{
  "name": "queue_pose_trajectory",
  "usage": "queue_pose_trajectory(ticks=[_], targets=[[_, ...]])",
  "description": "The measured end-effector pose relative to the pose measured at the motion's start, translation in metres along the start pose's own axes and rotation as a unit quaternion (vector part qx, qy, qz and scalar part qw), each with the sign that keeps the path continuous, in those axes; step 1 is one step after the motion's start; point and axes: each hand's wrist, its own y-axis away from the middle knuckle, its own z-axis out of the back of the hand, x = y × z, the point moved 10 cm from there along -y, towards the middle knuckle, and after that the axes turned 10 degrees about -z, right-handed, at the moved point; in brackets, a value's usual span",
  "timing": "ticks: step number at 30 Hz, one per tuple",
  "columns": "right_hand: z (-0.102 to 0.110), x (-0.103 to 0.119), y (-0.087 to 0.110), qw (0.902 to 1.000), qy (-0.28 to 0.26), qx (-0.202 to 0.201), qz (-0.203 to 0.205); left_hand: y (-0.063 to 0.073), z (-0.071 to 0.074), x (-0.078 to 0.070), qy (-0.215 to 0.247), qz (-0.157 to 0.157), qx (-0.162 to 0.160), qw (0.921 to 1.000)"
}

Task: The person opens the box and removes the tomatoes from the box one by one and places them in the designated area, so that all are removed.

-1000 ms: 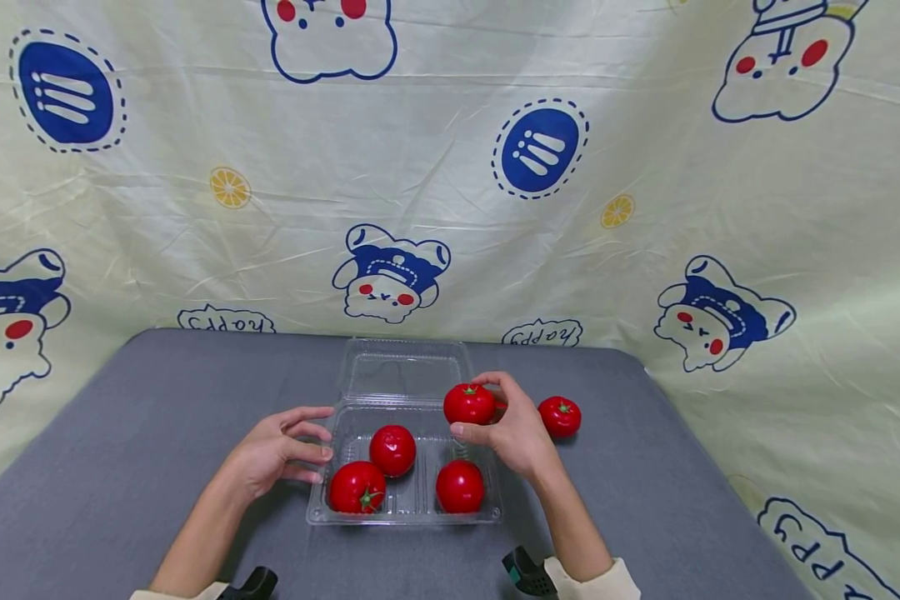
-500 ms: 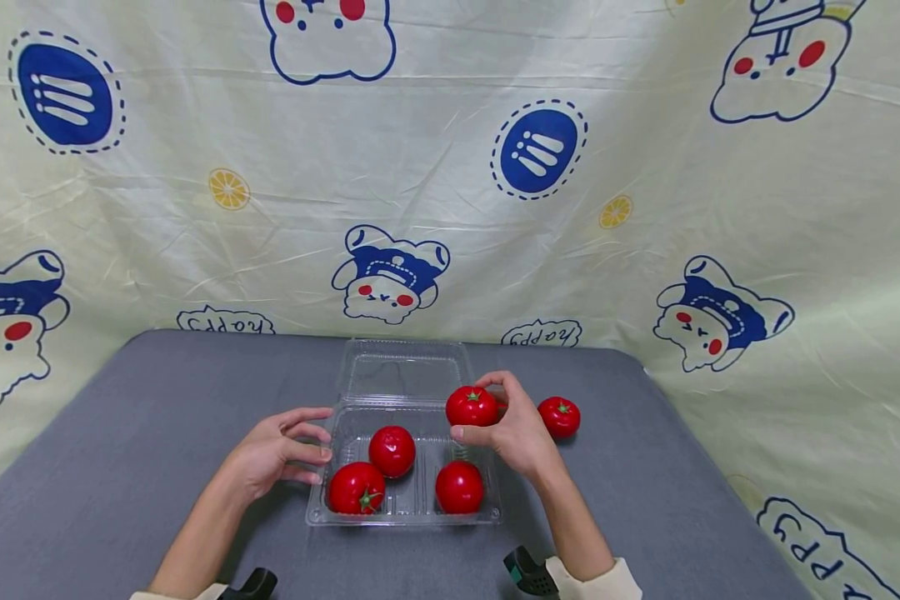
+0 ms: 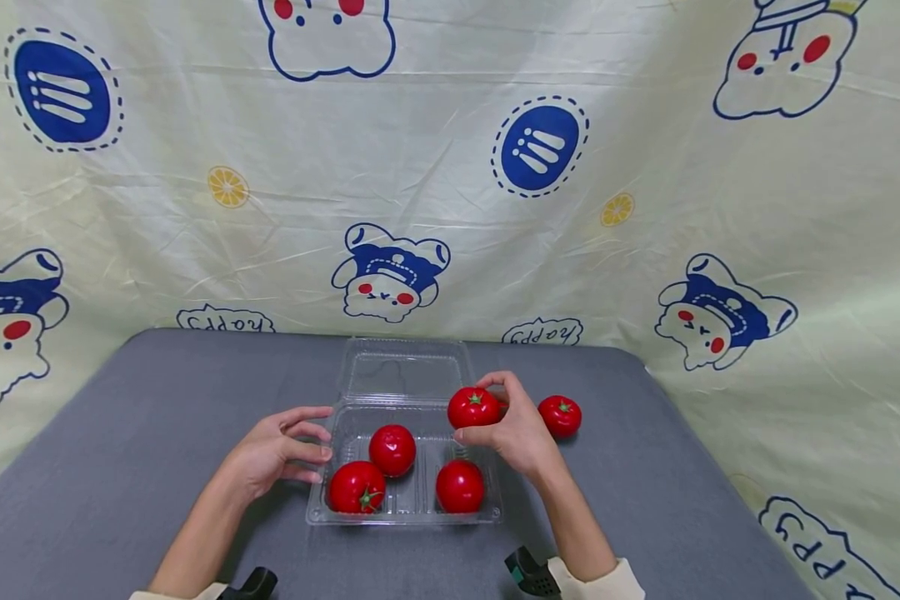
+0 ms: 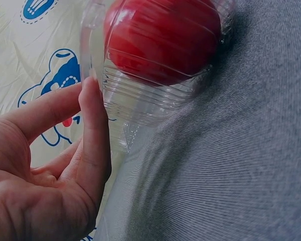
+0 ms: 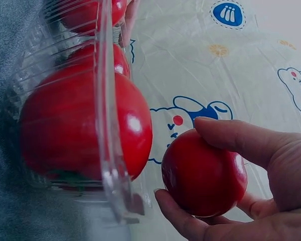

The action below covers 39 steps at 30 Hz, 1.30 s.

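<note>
A clear plastic clamshell box [image 3: 405, 518] lies with its lid [image 3: 405, 371] folded back on the table. Inside it are three red tomatoes: one at front left [image 3: 357, 487], one near the middle [image 3: 392, 451] and one at front right [image 3: 460, 487]. My right hand [image 3: 521, 433] holds another tomato [image 3: 474, 408] between thumb and fingers above the box's back right part; the right wrist view shows this tomato [image 5: 203, 173] apart from the box. My left hand [image 3: 277, 454] touches the box's left rim with its fingertips, fingers spread and lightly bent.
One more tomato [image 3: 560, 416] with a green stem sits on the grey table [image 3: 622, 500], right of my right hand. A cream curtain [image 3: 450, 167] with cartoon prints hangs behind the table's back edge.
The held tomato and my right hand have shifted very slightly to the right. My left hand, the box and the other tomatoes stay where they were.
</note>
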Motion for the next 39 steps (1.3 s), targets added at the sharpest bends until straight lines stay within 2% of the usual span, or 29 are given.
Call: queue_pose_trajectory(ticks=[10, 19, 31, 39], targets=[[0.0, -0.003, 0.0, 0.9999, 0.006, -0.007, -0.007, 0.001, 0.001, -0.002, 0.008, -0.002, 0.0, 1.0], [-0.001, -0.003, -0.003, 0.9997, -0.018, 0.011, -0.013, 0.001, 0.0, -0.003, 0.012, -0.006, 0.004, 0.9999], [0.005, 0.002, -0.005, 0.9996, 0.026, 0.009, -0.001, 0.0, 0.001, -0.003, 0.011, -0.007, 0.003, 0.9999], [0.023, -0.002, -0.006, 0.9975, 0.07, -0.006, 0.01, 0.0, 0.001, -0.003, 0.015, -0.008, 0.001, 0.9999]])
